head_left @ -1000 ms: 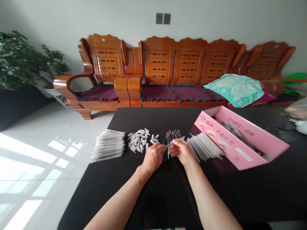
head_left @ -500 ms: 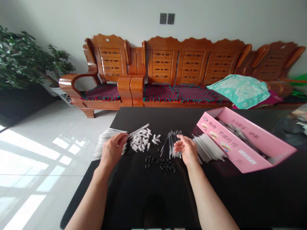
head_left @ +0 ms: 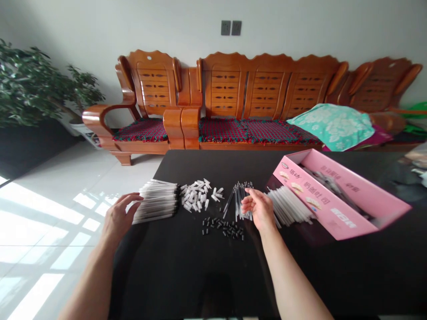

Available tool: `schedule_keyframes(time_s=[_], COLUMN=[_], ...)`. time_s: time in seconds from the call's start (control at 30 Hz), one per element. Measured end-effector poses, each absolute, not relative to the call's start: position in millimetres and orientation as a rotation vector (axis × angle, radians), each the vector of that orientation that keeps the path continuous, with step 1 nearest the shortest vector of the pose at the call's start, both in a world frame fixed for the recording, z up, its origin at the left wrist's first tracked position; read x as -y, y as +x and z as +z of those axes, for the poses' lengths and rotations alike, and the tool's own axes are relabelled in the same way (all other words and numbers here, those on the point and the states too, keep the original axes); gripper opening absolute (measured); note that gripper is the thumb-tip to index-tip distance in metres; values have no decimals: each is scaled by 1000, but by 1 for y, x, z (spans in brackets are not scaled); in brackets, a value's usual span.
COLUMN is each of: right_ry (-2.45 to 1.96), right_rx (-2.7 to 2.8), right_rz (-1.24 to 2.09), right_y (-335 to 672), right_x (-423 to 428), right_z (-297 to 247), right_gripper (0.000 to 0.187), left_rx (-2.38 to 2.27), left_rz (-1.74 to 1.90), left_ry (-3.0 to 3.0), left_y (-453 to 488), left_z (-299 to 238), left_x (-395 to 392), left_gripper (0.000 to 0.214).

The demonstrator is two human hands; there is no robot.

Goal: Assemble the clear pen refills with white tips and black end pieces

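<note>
On the black table (head_left: 207, 271) lie a stack of finished white pens (head_left: 156, 205), a heap of white caps (head_left: 197, 199), a bundle of thin refills (head_left: 239, 198), small black end plugs (head_left: 223, 227) and a row of white pen barrels (head_left: 287, 205). My left hand (head_left: 119, 218) is at the left end of the pen stack, fingers spread, tips touching the pen ends. My right hand (head_left: 257, 208) hovers palm-up over the refills and barrels, fingers loosely curled, nothing visible in it.
A pink cardboard box (head_left: 340, 195) with more parts lies tilted at the right. Behind the table stand a wooden sofa (head_left: 267, 89) and armchair (head_left: 147, 98). A potted plant (head_left: 36, 84) is at the left, over a white tiled floor.
My left hand carried an assembled pen from the middle to the stack, let it go, and now rests at the stack's left end. My right hand stayed by the refills.
</note>
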State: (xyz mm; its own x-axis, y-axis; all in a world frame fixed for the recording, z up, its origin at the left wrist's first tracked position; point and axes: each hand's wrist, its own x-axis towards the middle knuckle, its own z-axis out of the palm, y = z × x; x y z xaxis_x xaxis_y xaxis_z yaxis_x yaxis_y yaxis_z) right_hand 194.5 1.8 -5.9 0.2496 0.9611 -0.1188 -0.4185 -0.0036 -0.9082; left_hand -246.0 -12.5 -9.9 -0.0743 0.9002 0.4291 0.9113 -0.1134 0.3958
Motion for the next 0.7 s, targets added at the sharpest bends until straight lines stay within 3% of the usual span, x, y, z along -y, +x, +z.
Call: schedule_keyframes(time_s=[0.3, 0.5, 0.7], right_ry=[-1149, -1593, -2219], right_rx=[735, 812, 1354], right_rz=[1102, 485, -40], right_y=[197, 251, 281], right_x=[-4, -6, -3], right_z=[-7, -9, -18], right_gripper=[40, 27, 10], left_rx=[2055, 2042, 2087], left_rz=[-879, -1091, -1430], left_ry=[-2157, -2076, -2246], left_y=[-240, -185, -79], left_z=[-4, 25, 44], left_x=[10, 2, -14], left_gripper=[34, 30, 20])
